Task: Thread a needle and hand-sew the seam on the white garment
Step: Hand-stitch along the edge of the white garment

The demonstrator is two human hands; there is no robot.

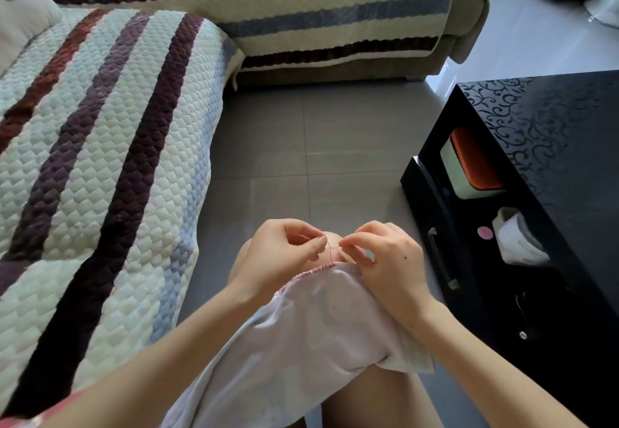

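white garment [311, 334]: lower centre, draped over knees; soft, light, limp, likely best held near pink-stitched edge [306, 275] | thread [330, 255]: fine, probably slippery | left hand [284, 257]: pinching thread | right hand [388, 260]: pinching thread; needle too small to confirm

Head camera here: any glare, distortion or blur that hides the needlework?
Head view: even daylight; glare on the floor tiles beside the black table; wide-angle bending curves the sofa; left hand and right hand are sharp, but the pink thread between them barely resolves.
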